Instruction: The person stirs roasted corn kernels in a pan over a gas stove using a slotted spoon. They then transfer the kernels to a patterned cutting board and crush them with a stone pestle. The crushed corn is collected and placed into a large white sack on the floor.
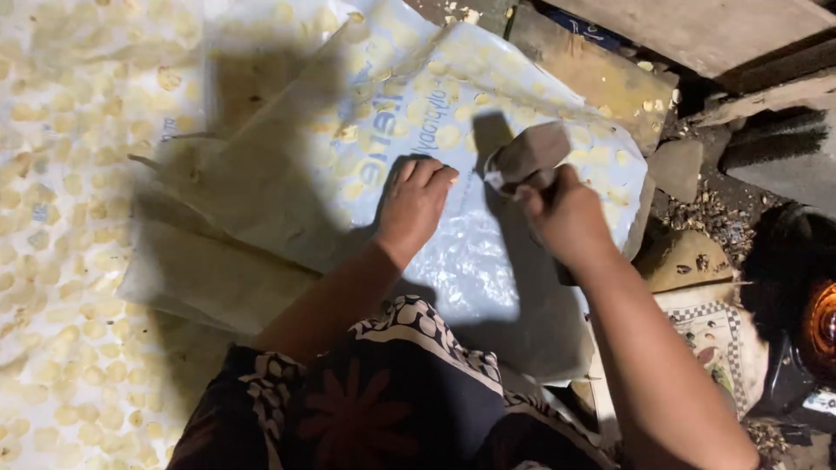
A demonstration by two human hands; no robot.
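Discs [61, 261] already flattened cover mats at left, so much looks done. Right hand [564, 218] clamped on stone block [528, 155]; left hand [416, 204] curled on plastic sheet [470, 270], w/ more pressing prob. left.

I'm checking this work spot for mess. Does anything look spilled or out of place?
Yes: a few pale flattened discs lie scattered off the plastic sheet onto the stone slab at upper right, near loose debris.

two hands [414, 204], one stone block [527, 157], one plastic sheet [470, 261], countless flattened discs [52, 226]
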